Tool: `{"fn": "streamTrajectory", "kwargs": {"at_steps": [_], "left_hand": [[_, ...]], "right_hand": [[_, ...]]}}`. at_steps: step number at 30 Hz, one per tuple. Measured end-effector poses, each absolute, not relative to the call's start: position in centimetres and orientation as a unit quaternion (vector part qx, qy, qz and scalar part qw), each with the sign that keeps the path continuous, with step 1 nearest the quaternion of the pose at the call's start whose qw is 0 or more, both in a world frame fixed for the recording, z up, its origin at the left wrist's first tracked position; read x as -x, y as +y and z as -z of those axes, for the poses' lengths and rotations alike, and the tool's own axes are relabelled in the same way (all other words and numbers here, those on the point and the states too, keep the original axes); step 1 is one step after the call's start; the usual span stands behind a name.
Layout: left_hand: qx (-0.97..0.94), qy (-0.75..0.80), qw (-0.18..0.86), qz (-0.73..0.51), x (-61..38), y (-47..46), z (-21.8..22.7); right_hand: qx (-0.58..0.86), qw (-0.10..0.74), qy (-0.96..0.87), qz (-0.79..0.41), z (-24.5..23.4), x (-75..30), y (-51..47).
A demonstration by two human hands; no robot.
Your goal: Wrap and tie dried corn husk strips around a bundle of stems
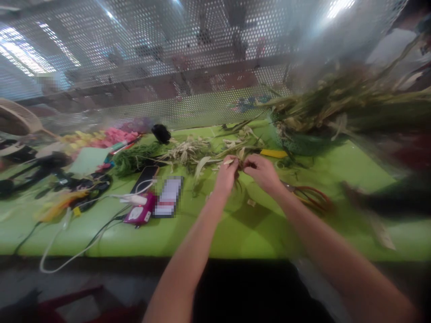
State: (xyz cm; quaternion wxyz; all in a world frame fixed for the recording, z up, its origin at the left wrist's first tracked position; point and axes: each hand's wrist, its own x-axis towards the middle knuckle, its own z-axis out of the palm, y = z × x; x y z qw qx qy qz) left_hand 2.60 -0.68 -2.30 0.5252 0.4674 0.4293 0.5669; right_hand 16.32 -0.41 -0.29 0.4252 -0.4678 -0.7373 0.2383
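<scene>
My left hand (227, 174) is closed in a pinch on a pale dried leaf stalk (209, 160) that stretches off to the left. Right beside it, my right hand (263, 170) has its fingers curled together at the same plant piece; its fingertips are partly hidden. Behind both hands lie more dry leaves (247, 134). A heap of pale dried plant bits (188, 150) sits to the left. Close to my right wrist rests a hand tool with orange-red handles (311, 197), partly covered by my forearm. A flat yellow object (273, 153) lies behind my right hand.
On the right, a large bundle of dried stalks (330, 105) rests over a green basket (303, 144). To the left are a phone (168, 197), a magenta power adapter (139, 211) with cables, and green fibres (134, 159). A perforated metal screen (188, 58) stands behind the green table (188, 242).
</scene>
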Motion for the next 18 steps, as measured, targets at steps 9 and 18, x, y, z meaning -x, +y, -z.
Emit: {"fn": "streamTrajectory", "kwargs": {"at_steps": [9, 18], "left_hand": [[-0.365, 0.381, 0.585, -0.615, -2.3, -0.6, 1.6], [-0.438, 0.408, 0.558, -0.575, -1.7, -0.5, 2.0]], "right_hand": [[0.455, 0.438, -0.715, -0.300, -0.1, -16.4, -0.5], [0.399, 0.466, -0.660, -0.434, 1.1, -16.7, 1.1]]}}
